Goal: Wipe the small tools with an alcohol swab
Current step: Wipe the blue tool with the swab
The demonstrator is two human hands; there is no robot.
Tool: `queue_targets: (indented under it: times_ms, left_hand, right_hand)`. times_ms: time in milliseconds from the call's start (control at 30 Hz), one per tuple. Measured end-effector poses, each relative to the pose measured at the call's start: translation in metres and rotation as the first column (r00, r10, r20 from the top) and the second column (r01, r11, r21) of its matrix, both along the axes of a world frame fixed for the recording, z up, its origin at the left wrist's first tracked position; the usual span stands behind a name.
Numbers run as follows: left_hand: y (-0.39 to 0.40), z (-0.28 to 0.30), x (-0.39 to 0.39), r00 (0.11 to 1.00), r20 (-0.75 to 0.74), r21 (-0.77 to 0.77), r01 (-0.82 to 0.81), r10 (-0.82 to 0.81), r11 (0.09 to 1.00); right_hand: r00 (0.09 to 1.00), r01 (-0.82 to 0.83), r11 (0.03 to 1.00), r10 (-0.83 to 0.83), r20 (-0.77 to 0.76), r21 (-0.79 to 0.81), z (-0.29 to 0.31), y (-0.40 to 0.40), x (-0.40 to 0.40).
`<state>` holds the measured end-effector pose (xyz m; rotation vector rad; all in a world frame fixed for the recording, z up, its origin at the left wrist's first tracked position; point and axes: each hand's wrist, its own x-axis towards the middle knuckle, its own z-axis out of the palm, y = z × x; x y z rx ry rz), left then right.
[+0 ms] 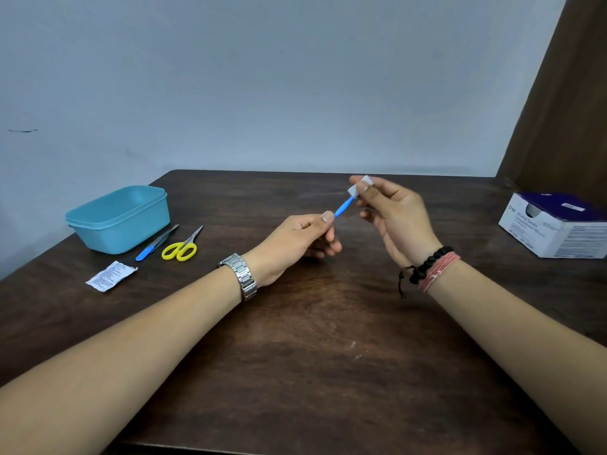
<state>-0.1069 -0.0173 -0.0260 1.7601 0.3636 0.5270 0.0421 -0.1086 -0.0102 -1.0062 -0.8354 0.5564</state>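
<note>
My left hand (303, 236) pinches one end of a slim blue tool (344, 207) and holds it above the middle of the table. My right hand (391, 213) pinches a small white alcohol swab (358, 188) folded round the tool's far end, which the swab hides. On the table at the left lie small yellow-handled scissors (182, 247) and a blue-handled tool with a grey metal blade (157, 243), side by side.
A teal plastic tub (120, 218) stands at the back left, just behind the scissors. A torn white swab wrapper (111, 276) lies in front of them. A white and purple box of alcohol swabs (556, 224) sits at the right edge of the dark wooden table (312, 339).
</note>
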Motion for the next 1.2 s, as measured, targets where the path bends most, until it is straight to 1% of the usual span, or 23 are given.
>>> queue_targets:
  times_ms: [100,200,267,333,467,533,667,767,900,967,1100,1200]
  left_hand:
    - [0.0,0.0,0.0,1.0,-0.004,0.009,0.005,-0.005,1.0]
    - [0.001,0.0,-0.001,1.0,-0.005,0.006,-0.005,0.005,1.0]
    - [0.002,-0.001,-0.001,1.0,-0.007,0.012,-0.007,0.007,1.0]
    - [0.002,-0.001,0.0,1.0,-0.01,0.014,-0.005,0.005,1.0]
    - [0.002,-0.001,0.0,1.0,-0.012,0.024,-0.001,0.001,1.0]
    - [0.002,-0.001,0.0,1.0,-0.014,0.032,-0.002,0.002,0.999]
    - [0.003,-0.002,0.0,1.0,-0.008,0.029,-0.01,0.01,1.0]
    - [0.003,-0.002,0.0,1.0,-0.006,0.025,-0.004,0.004,1.0]
    - [0.003,-0.002,0.0,1.0,-0.008,0.024,-0.002,0.002,1.0]
    - [0.004,-0.002,0.0,1.0,-0.012,0.025,-0.002,0.002,1.0]
    - [0.004,-0.003,0.0,1.0,-0.004,0.02,-0.008,0.008,1.0]
    - [0.005,-0.004,0.001,1.0,0.001,0.009,0.001,-0.001,1.0]
  right_hand:
    - [1.0,-0.007,1.0,0.007,-0.008,0.002,-0.002,-0.001,0.002]
    - [0.997,-0.062,0.994,0.065,0.035,-0.085,-0.008,0.001,-0.003]
    - [0.996,-0.074,0.99,0.081,0.049,-0.116,-0.009,0.001,-0.007]
    - [0.998,-0.048,0.995,0.052,0.04,-0.091,-0.006,0.0,-0.006]
    - [0.999,-0.001,1.0,0.001,-0.038,-0.001,0.001,-0.003,0.001]
    - [0.999,-0.019,1.0,0.018,-0.038,-0.017,-0.003,-0.003,0.001]
    - [0.998,-0.062,0.991,0.064,0.015,-0.118,-0.01,0.001,-0.007]
    - [0.999,-0.026,0.996,0.027,0.017,-0.082,-0.006,0.001,-0.008]
    - [0.999,0.029,1.0,-0.03,-0.026,-0.008,0.001,-0.003,-0.001]
    - [1.0,0.018,0.999,-0.019,-0.023,-0.031,-0.001,-0.003,0.0]
    - [0.997,-0.059,0.99,0.064,0.031,-0.127,-0.009,0.0,-0.008]
    - [1.0,-0.026,0.997,0.027,0.014,-0.069,-0.002,-0.001,-0.009]
